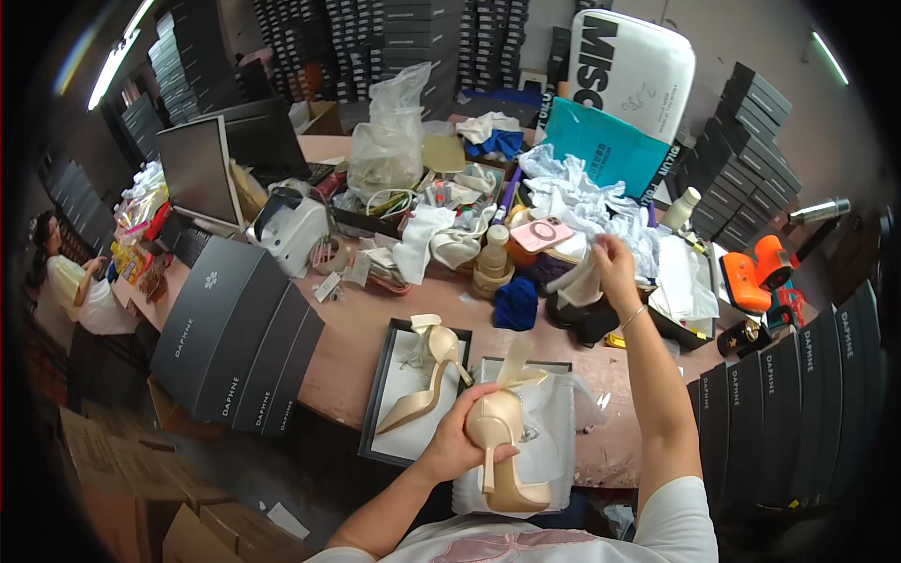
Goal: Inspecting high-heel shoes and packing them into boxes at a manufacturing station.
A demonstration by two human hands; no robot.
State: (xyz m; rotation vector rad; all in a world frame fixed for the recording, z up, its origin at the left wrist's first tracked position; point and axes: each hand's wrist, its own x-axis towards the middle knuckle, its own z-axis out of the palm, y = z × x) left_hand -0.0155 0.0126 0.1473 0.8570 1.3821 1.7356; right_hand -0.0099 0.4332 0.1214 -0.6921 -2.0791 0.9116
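My left hand (458,439) is wrapped round a beige high-heeled shoe (496,420), its slim heel toward me and a pale strap sticking up. Under it lies a box lid or tray (561,368) lined with white tissue paper (549,427). To the left, the matching beige heeled shoe (434,380) lies in a dark shoebox (369,433) with a white lining. Farther out to the right, the fingers of my right hand (616,272) pinch a pale cloth (580,281) beside a heap of white cloths or paper (577,192). The fingertips are small and partly hidden.
Dark shoeboxes are stacked at left (230,338) and right (798,403). Behind are a bottle (494,253), a pink phone (542,235), a blue cloth (515,304), a monitor (199,169) and an orange tape dispenser (746,281). Another person (80,281) sits far left.
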